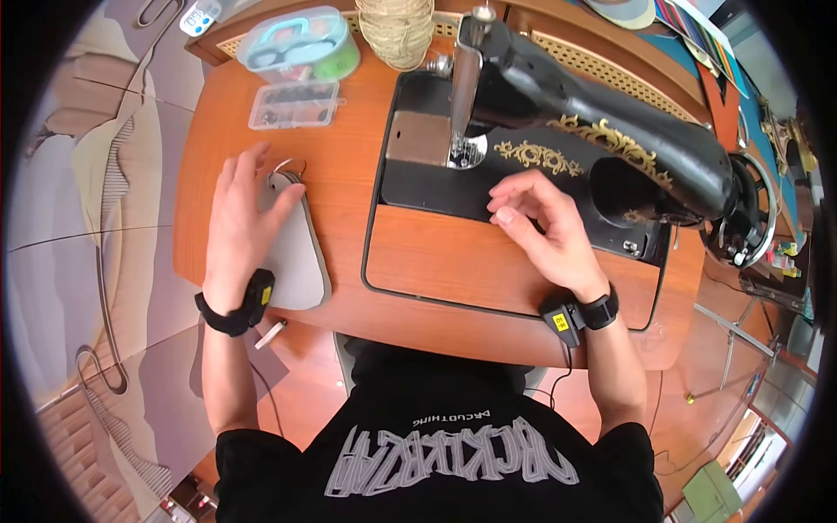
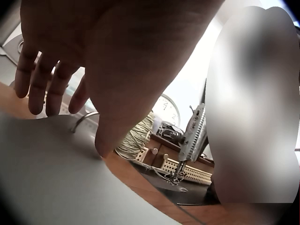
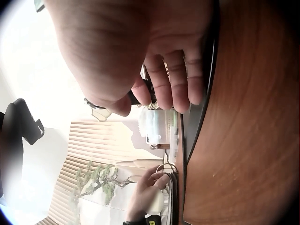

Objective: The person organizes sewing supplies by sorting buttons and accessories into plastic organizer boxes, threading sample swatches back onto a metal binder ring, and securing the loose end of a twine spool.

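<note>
My left hand [image 1: 235,213] is at the left of the wooden table, fingers extended over the near edge of a stack of grey, rounded sheets [image 1: 298,261]. A metal ring [image 1: 290,166] joins the stack at its far end, beside my thumb. In the left wrist view the fingers [image 2: 54,89] hang loosely above the grey top sheet. My right hand [image 1: 549,227], loosely bent and holding nothing, hovers by the front edge of the black sewing machine's bed [image 1: 427,187]. The machine's arm [image 1: 602,122], black with gold ornament, stands behind it.
At the back left are a lidded plastic box [image 1: 296,48] with a blue handle and a small clear compartment case [image 1: 295,105]. A woven, string-wrapped thing [image 1: 397,30] stands beside the machine's head. The handwheel [image 1: 750,209] juts out at the right.
</note>
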